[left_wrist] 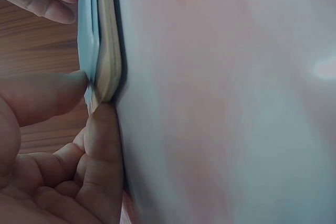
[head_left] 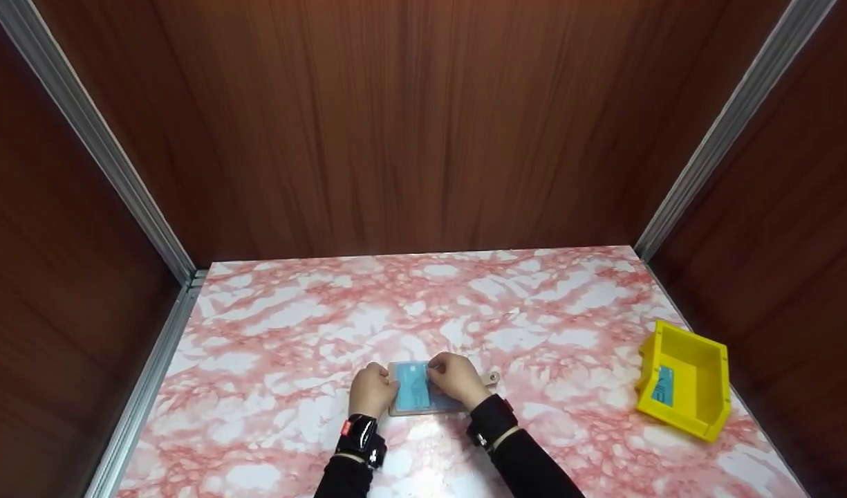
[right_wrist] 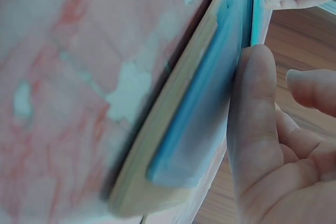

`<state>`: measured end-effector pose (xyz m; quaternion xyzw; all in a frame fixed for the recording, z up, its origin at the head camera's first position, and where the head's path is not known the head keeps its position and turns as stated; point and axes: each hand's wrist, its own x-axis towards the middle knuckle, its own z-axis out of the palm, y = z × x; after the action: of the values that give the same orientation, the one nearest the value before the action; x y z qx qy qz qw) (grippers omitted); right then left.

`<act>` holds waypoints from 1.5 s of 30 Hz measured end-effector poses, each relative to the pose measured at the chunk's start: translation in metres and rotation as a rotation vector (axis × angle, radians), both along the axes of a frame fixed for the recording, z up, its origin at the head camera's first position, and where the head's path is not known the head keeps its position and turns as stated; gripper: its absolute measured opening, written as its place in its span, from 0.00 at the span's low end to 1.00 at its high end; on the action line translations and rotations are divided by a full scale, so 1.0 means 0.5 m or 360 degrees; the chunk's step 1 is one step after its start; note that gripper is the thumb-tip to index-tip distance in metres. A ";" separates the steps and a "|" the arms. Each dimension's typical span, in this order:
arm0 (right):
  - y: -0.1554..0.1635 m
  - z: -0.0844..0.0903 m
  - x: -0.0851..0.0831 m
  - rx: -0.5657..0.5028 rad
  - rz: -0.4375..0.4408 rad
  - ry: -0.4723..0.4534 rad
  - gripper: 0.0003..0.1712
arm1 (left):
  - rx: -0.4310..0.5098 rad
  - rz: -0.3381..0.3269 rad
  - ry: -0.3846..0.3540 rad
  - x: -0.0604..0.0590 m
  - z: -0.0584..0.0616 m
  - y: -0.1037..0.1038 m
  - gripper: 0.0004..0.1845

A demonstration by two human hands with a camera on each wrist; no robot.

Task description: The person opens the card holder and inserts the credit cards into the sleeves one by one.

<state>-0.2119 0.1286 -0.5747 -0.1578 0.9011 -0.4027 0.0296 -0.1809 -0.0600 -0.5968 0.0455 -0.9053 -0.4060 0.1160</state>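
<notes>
A tan-covered card holder (head_left: 402,413) lies spread on the table, with a light blue card (head_left: 412,391) in its left-hand page and clear sleeves under the right hand. My left hand (head_left: 373,391) pinches the holder's left edge; in the left wrist view its thumb lies on the blue layer and a finger rests against the tan cover (left_wrist: 108,51). Over the right half is my right hand (head_left: 454,377). In the right wrist view its index fingertip touches the edge of a raised sleeve (right_wrist: 247,9), the thumb apart from it. Another blue sleeve (right_wrist: 194,114) lies on the cover below.
A yellow bin (head_left: 693,384) stands at the right side of the table, with a blue label (head_left: 664,386) on it. A snap strap (head_left: 491,378) sticks out past the right hand. Brown wood-grain panels (head_left: 395,138) enclose the pink-and-white table (head_left: 278,325).
</notes>
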 end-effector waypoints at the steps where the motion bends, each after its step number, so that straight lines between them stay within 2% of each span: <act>1: 0.003 0.001 0.000 -0.0009 -0.0003 -0.0002 0.08 | -0.0002 -0.0001 -0.0001 0.001 0.000 0.000 0.10; 7: 0.029 0.010 -0.004 -0.0103 -0.0054 -0.0083 0.08 | 0.0002 0.0013 -0.0034 0.002 0.002 0.000 0.10; 14: 0.060 0.018 -0.008 -0.0104 -0.0095 -0.0041 0.08 | 0.0000 0.0016 -0.0068 0.001 0.000 -0.001 0.11; 21: 0.087 0.027 -0.009 -0.0129 -0.0159 -0.0070 0.08 | 0.0006 0.0011 -0.0062 0.001 -0.001 0.000 0.11; 29: 0.124 0.041 -0.013 -0.0056 -0.0246 -0.0022 0.08 | 0.0006 0.0007 -0.0080 0.001 0.001 -0.001 0.11; 34: 0.149 0.051 -0.018 -0.0080 -0.0311 -0.0035 0.08 | 0.0011 0.0000 -0.0090 0.000 0.001 -0.001 0.11; 38: 0.172 0.060 -0.021 -0.0110 -0.0353 -0.0064 0.09 | 0.0002 0.0002 -0.0058 -0.001 -0.001 -0.001 0.10; 45: 0.221 0.074 -0.022 -0.0010 -0.0407 -0.0006 0.09 | -0.0008 -0.0003 -0.0025 -0.002 -0.005 -0.002 0.10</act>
<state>-0.2228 0.2393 -0.5375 -0.0408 0.9126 -0.4064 -0.0207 -0.1820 -0.0610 -0.5995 0.0475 -0.9073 -0.4034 0.1086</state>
